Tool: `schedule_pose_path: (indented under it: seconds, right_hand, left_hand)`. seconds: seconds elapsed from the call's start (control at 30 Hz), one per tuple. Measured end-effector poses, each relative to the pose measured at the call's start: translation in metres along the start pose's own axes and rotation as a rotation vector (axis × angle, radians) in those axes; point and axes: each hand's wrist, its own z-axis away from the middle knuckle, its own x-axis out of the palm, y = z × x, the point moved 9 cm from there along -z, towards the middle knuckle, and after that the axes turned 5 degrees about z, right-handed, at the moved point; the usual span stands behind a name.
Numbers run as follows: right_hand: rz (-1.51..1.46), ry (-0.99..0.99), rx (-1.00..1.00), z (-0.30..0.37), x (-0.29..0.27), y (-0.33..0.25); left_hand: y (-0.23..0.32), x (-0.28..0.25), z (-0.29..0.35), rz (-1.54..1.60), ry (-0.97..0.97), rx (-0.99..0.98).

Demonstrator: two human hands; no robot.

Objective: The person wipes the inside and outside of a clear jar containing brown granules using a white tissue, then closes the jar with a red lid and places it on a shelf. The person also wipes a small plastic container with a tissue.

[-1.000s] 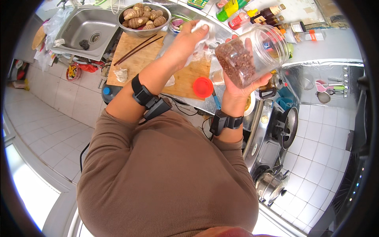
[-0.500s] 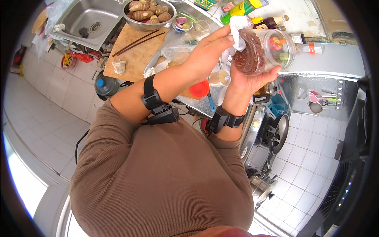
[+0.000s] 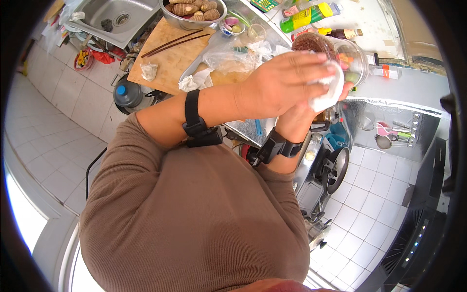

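A clear jar (image 3: 357,61) with reddish-brown granules in one end lies tipped on its side, held up at the upper right. My right hand (image 3: 296,117) supports it from below; most of its fingers are hidden, though the thumb tip shows beside the jar. My left hand (image 3: 289,80) reaches across the jar's near side, its fingers bent over a white cloth or paper towel (image 3: 328,95) pressed against the jar. Both forearms wear black strapped devices.
A wooden board (image 3: 163,70) carries dark chopsticks (image 3: 177,44) and crumpled paper (image 3: 149,72). Behind it stand a metal bowl (image 3: 194,23) of taro roots and a steel sink (image 3: 95,19). Several bottles (image 3: 306,17) stand at the back. A pan (image 3: 336,170) sits at right.
My left hand has moved the white wipe from the jar's granule-filled end, rightward and down along its near side. The jar remains in my right hand, nearly in place.
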Motion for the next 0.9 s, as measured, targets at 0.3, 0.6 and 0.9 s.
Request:
schedule_pose_path:
  seconds: [0.3,0.6,0.9]
  right_hand:
    - [-0.32,0.003,-0.067,-0.023,-0.001,-0.02]
    - [-0.449,0.016,0.008,-0.029,-0.002,-0.017]
    - [-0.345,-0.038,0.042,-0.015,0.012,-0.009]
  left_hand:
    - [-0.017,-0.007,0.032,-0.223,-0.097,0.032]
    - [-0.104,-0.005,0.081,0.733,0.27,-0.943]
    - [-0.096,-0.025,0.028,0.569,0.311,-0.659]
